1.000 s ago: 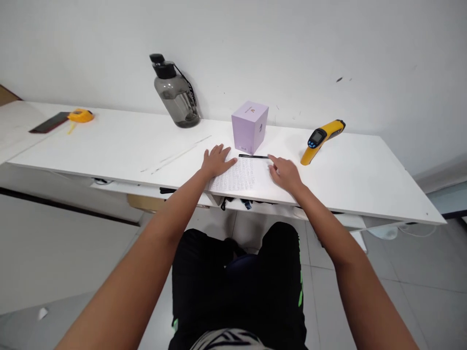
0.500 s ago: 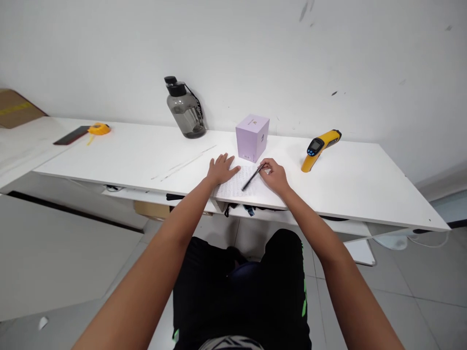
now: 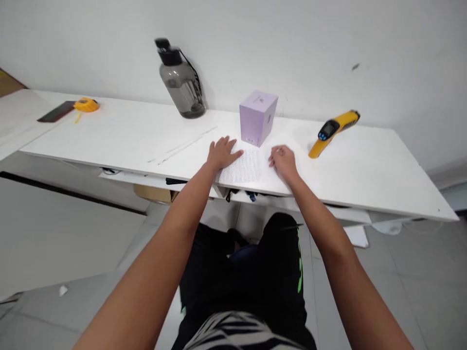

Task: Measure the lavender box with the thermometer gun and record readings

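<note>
My left hand lies flat with spread fingers on the left side of a paper sheet covered in small writing. Just right of the sheet, my right hand rests on the desk, fingers loosely curled and slightly apart, with nothing visible in them. Over my right knee, below the desk edge, shows a thin dark stick, which looks like the pen. Behind the sheet, between both hands, stands a lilac box.
A grey water bottle leans by the wall. To the right lies a yellow infrared thermometer. A yellow tape measure and a dark flat strip are far left. Under the white desk runs a shelf holding odds and ends.
The pen has left my right hand and a similar dark stick shows below the desk edge. My right hand has shifted slightly right. The view has tilted down; my left hand stays on the sheet.
</note>
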`<state>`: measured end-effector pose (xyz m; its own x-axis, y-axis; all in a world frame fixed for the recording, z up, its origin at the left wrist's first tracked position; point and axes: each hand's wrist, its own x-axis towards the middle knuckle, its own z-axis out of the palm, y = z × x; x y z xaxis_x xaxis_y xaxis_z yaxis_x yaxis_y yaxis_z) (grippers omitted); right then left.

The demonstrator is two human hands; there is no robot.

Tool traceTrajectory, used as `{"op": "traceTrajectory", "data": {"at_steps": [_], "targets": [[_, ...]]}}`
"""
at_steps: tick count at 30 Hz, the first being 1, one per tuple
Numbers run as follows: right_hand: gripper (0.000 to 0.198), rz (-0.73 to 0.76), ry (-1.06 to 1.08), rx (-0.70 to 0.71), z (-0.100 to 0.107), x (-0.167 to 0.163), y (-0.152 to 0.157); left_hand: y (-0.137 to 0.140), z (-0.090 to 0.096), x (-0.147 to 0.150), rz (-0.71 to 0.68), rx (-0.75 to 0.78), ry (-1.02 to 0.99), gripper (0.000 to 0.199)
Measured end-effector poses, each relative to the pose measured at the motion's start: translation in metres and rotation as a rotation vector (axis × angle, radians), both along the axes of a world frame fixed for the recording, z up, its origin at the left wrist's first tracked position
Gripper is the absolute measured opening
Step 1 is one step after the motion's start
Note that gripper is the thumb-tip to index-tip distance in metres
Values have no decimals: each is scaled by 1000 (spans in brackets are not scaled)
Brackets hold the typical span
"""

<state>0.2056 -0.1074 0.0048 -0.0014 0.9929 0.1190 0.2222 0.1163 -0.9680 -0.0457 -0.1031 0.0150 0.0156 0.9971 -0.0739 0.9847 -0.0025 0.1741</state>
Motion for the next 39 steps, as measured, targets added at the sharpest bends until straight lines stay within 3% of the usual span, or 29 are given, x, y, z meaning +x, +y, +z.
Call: {"op": "traceTrajectory", "data": {"at_steps": [2, 3, 5, 7, 8, 11, 13, 16, 19, 21, 22, 25, 31, 34, 39], "targets": [[22, -206, 50, 212, -15, 12, -19, 0, -1, 0, 10, 10, 9, 90], [30, -249, 5, 291, -27, 19, -39, 1, -1, 0, 11, 10, 13, 93], [42, -218, -241, 310, -58, 26, -94, 4, -4, -1, -3, -4, 3, 102], [47, 23, -566, 222, -89, 24, -152, 7, -8, -2, -6, -6, -24, 111], [45, 123, -612, 178, -103, 20, -176, 10, -11, -3, -1, -14, -20, 115], [49, 447, -841, -47, -133, 10, -212, 14, -17, -5, 8, -13, -22, 123], [54, 520, -941, -143, -141, 7, -212, 14, -18, -6, 12, -1, -44, 126], [52, 516, -902, -125, -143, 8, -201, 12, -17, -7, 7, 26, -96, 123], [52, 271, -814, -133, -149, 11, -185, 10, -15, -8, -6, 65, -155, 113], [54, 79, -776, -243, -157, 14, -171, 9, -14, -8, -9, 73, -178, 108], [55, 65, -755, -320, -162, 17, -164, 8, -14, -8, -7, 71, -178, 106], [58, 226, -670, -473, -173, 26, -147, 7, -13, -7, 9, 56, -150, 105], [62, 331, -716, -516, -164, 34, -142, 6, -12, -6, 10, 46, -99, 95], [60, 300, -863, -528, -154, 22, -143, 5, -11, -4, 9, 51, -75, 88], [61, 108, -1037, -438, -151, -11, -138, 1, -7, -1, 7, 29, -43, 87]]}}
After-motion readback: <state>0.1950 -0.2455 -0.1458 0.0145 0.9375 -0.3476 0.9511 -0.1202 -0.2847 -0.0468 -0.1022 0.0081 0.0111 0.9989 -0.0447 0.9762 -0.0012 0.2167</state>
